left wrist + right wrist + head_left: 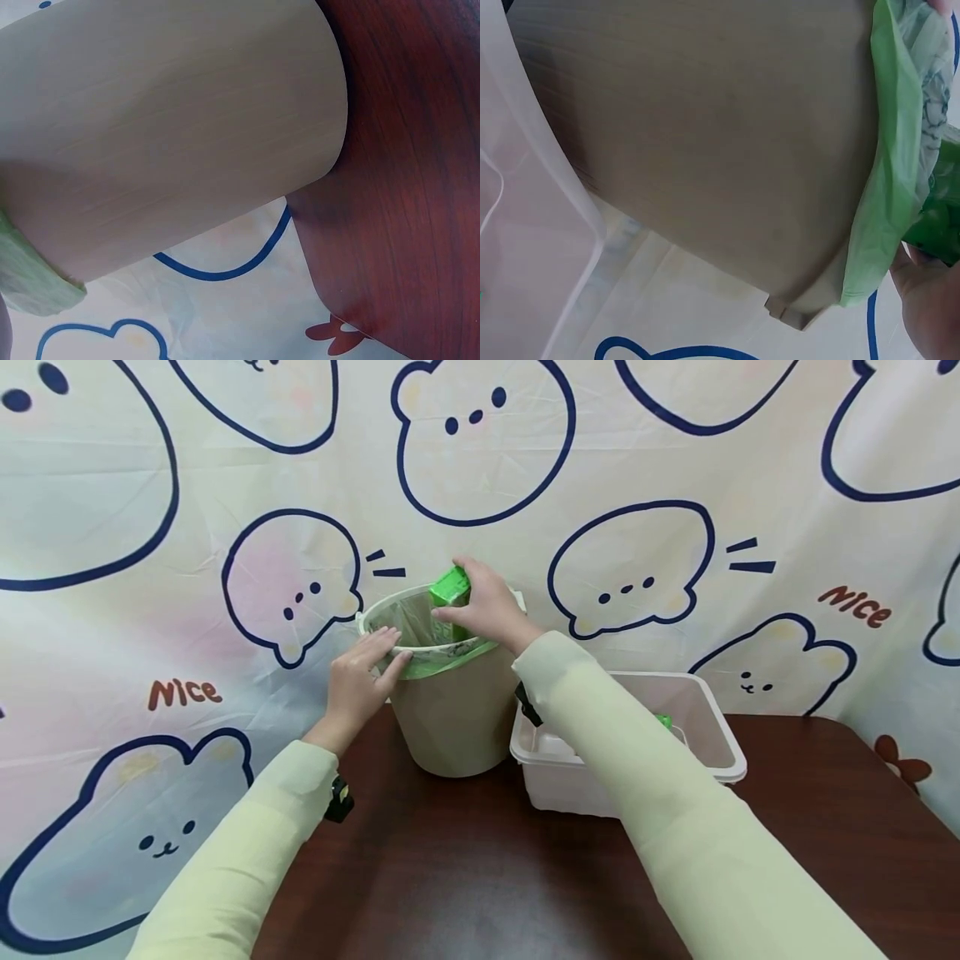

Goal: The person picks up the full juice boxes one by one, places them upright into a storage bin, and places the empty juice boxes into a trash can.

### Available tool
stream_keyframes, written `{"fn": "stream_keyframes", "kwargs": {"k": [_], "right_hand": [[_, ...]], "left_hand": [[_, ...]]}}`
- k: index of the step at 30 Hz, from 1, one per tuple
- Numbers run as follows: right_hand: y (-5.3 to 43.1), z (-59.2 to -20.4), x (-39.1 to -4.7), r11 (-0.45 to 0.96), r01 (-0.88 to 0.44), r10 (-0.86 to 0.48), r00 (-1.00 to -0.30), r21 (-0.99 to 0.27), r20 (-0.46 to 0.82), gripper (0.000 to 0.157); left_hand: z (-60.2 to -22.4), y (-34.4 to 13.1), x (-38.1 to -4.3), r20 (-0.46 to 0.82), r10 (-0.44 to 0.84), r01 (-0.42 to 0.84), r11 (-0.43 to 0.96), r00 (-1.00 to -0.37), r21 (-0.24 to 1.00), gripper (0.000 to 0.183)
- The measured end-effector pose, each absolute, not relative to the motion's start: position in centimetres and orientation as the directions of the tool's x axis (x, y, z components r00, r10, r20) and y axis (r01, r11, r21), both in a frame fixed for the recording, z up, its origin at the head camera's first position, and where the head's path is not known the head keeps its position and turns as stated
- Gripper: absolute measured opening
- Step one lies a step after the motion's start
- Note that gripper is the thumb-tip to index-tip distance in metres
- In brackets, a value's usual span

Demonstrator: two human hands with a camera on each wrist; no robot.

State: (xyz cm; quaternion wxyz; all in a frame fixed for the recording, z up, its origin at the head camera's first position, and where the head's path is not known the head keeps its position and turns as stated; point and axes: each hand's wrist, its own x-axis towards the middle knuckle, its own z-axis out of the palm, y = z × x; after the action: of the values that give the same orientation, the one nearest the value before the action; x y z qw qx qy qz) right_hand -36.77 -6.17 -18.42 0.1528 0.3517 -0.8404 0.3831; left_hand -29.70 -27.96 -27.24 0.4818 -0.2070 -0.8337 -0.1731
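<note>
A tan trash bin [453, 727] stands on the table, lined with a pale green plastic bag [438, 667] folded over its rim. My right hand [491, 602] grips a small bright green box [450, 585] at the bin's mouth; the lower part of the box sits inside the opening. In the right wrist view the green box [939, 214] shows beside the bag's edge, partly cut off. My left hand [360, 681] rests on the near left of the rim, fingers fairly straight and thumb apart. Only a sliver of it shows in the left wrist view.
A white plastic tub [570, 785] stands right of the bin, partly behind my right sleeve. Inside it lie a small green item [664, 721] and something whitish. Behind the dark wooden table [465, 877] hangs a cloth [480, 485] with cartoon bears.
</note>
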Motion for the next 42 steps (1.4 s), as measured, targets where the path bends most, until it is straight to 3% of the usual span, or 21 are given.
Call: {"fn": "stream_keyframes", "kwargs": {"k": [17,27,36,42], "right_hand": [[-6.89,-18.67,-37.65,0.561,-0.703,-0.580,-0.710,-0.436,0.400,0.077],[-6.86,-18.95,-37.67,0.535,-0.751,-0.640,-0.660,-0.388,0.394,0.053],[-6.78,-18.88,-37.50,0.548,-0.749,-0.639,-0.662,-0.373,0.391,0.055],[-6.88,-18.88,-37.45,0.556,-0.741,-0.637,-0.671,-0.376,0.381,0.069]], "left_hand": [[-27.21,-27.93,-29.80,0.874,0.180,0.513,0.854,-0.451,0.089,0.038],[-27.25,-27.96,-29.77,0.873,0.177,0.508,0.857,-0.454,0.090,0.037],[-27.19,-27.95,-29.71,0.870,0.178,0.507,0.857,-0.460,0.093,0.037],[-27.22,-28.00,-29.66,0.865,0.173,0.502,0.859,-0.471,0.101,0.038]]}}
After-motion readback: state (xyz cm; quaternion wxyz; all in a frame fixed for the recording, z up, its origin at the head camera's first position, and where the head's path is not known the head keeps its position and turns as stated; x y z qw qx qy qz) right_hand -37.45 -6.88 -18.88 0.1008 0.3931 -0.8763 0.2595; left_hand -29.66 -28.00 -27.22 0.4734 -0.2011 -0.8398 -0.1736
